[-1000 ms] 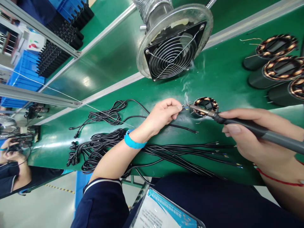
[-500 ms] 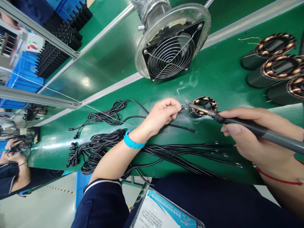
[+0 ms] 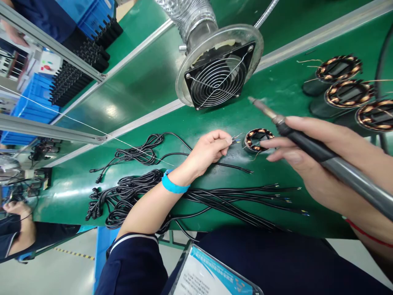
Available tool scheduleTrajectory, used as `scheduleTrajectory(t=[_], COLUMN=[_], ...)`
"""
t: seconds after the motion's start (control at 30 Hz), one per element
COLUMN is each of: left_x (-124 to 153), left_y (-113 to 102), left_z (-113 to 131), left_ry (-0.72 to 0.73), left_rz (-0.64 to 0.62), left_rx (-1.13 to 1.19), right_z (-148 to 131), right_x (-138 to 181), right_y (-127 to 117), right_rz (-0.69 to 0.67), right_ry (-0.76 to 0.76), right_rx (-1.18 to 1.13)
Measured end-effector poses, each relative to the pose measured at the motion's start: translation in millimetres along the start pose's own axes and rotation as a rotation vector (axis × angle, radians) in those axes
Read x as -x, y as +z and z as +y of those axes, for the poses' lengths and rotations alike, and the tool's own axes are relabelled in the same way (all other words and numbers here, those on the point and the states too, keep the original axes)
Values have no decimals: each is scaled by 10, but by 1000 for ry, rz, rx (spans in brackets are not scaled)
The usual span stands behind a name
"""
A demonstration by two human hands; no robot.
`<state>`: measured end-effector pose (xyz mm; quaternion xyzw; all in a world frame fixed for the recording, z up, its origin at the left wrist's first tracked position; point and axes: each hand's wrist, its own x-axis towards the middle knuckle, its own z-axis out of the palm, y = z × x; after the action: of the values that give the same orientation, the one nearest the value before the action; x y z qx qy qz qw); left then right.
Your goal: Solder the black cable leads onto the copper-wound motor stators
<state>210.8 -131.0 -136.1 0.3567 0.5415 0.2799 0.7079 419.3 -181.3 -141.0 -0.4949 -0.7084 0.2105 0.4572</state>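
Note:
My left hand [image 3: 211,149], with a blue band at the wrist, pinches the end of a black cable. Thin stripped wires [image 3: 236,140] stick out past its fingertips, beside a wound motor stator [image 3: 251,135] with copper coils. My right hand [image 3: 325,164] is wrapped around a soldering iron [image 3: 319,149]. The iron's bare metal tip points up and left above the stator, apart from the wires. Two fingers of that hand reach over the stator's right side; whether they touch it I cannot tell.
A fan with a wire guard [image 3: 217,84] hangs on a duct at the back. More stators [image 3: 350,94] stand at right. Coiled black cables [image 3: 138,149] and a cable bundle [image 3: 215,196] lie in front. At far left, a co-worker's hand [image 3: 19,208] handles something dark.
My right hand has lifted the soldering iron's tip up and away from the wires, and its fingers now extend over the stator. My left hand keeps its pinch almost unmoved.

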Motion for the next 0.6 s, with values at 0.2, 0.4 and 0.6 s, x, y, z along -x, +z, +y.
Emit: scheduleTrajectory(t=[0.2,0.4,0.6], left_x=[17,31,56], left_y=[9,18,39], left_z=[10,30,48], left_ry=[-2,-1,-4], left_rz=[18,26,30], left_rx=[-22,-10,-21], right_z=[11,203,161], right_x=[-263,-175,-150], right_y=[83,324,326], right_rz=[-171,-174,-55], right_ry=[-71,-39,-27], right_rx=[122,59,102])
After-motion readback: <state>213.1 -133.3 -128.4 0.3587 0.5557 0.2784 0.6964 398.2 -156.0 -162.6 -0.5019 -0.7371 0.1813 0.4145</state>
